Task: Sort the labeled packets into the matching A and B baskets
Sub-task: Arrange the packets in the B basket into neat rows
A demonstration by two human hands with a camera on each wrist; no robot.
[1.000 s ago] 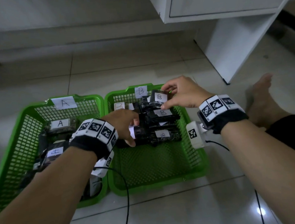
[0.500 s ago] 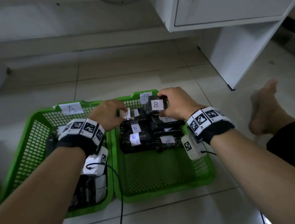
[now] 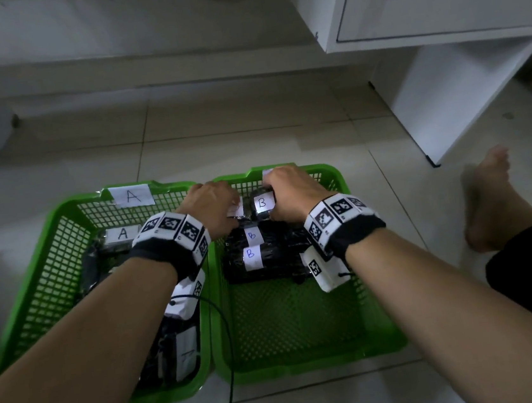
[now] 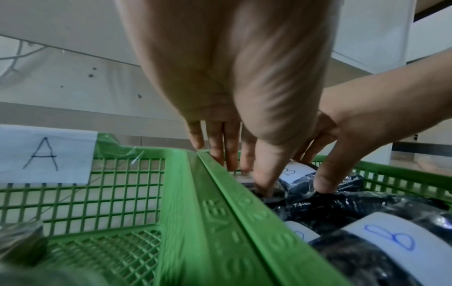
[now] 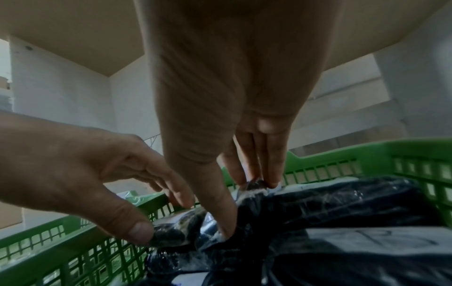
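Two green baskets stand side by side: the A basket (image 3: 60,213) on the left and the B basket (image 3: 310,367) on the right. At the far end of the B basket my right hand (image 3: 277,200) grips a black packet with a B label (image 3: 261,203) between thumb and fingers (image 5: 227,230). My left hand (image 3: 226,211) is just left of it and pinches the end of another black packet (image 5: 171,232), whose label is mostly hidden. Two more B packets (image 3: 252,252) lie nearer me. In the A basket lies a packet labelled A (image 3: 122,233).
A paper A label (image 3: 131,195) hangs on the A basket's far wall. A white cabinet (image 3: 445,98) stands at the right, with a bare foot (image 3: 486,196) below it. A black cable (image 3: 229,354) runs over the rim between the baskets.
Both hands have moved to the far end of the B basket. The left hand left the near packets for the far left corner. The right hand brought its B packet down beside it.
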